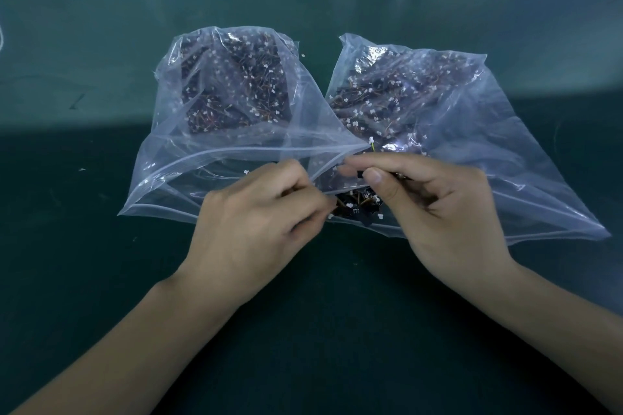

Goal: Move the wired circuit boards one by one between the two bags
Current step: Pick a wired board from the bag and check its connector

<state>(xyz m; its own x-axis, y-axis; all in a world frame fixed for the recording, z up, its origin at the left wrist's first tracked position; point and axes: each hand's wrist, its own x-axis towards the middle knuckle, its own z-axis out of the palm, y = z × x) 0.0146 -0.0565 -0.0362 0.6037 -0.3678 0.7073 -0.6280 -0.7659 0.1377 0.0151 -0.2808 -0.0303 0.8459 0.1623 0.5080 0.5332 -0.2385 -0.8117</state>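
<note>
Right hand [435,202] pinches circuit board [361,174] over right bag [505,158] mouth; left hand [256,226] pinches wires [350,204].

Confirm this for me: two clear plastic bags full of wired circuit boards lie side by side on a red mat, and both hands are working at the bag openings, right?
Not quite. The mat is dark green, not red, as the head view shows. The rest holds: the left bag and right bag, both clear and full of wired circuit boards, lie side by side, and the left hand and right hand work at their openings.
</note>
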